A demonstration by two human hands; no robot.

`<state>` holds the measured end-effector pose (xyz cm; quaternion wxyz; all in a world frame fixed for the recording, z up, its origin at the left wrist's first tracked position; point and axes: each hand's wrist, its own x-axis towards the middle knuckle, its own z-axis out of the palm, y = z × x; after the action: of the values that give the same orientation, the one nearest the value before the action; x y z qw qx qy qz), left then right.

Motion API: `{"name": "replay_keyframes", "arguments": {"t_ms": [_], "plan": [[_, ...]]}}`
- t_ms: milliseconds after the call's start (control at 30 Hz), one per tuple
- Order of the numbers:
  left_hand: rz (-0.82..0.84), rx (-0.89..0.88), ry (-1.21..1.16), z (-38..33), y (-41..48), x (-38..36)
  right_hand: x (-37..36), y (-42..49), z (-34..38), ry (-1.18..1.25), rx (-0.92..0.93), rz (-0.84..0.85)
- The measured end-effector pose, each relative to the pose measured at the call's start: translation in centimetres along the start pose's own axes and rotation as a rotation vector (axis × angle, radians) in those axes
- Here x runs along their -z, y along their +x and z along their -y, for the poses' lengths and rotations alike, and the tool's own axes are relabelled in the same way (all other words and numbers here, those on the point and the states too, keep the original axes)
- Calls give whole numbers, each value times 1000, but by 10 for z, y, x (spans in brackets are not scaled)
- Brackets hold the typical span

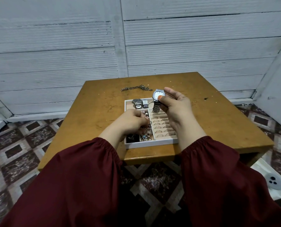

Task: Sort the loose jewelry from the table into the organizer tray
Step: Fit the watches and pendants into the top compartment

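A white organizer tray [151,143] sits on the wooden table [93,115] in front of me. My right hand [175,104] pinches a silver watch [158,95] with a white dial above the tray's back right part, its metal band hanging down. My left hand [133,120] is curled over the tray's left compartments, its fingertips among small jewelry pieces [145,136]; what it holds is hidden. Two other watches [139,103] lie in the tray's back compartment. Several rings [161,126] stand in the padded slots on the right. A loose metal chain [136,88] lies on the table behind the tray.
The table is small and square, with its front edge close to my knees. A white paneled wall stands behind it. Patterned floor tiles surround the table. A white object with dark dots [274,182] lies on the floor at the lower right.
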<state>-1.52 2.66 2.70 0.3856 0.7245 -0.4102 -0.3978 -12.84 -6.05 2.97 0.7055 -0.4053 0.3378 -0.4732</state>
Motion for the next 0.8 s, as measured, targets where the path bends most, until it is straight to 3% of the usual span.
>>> {"name": "replay_keyframes", "arguments": {"t_ms": [233,800], "plan": [[-51,-43,140,-10,-6,11,0,-5,3,8,-2,2],[-54,-49,100,-10,-7,13,-3,-3,1,18,13,9]]}}
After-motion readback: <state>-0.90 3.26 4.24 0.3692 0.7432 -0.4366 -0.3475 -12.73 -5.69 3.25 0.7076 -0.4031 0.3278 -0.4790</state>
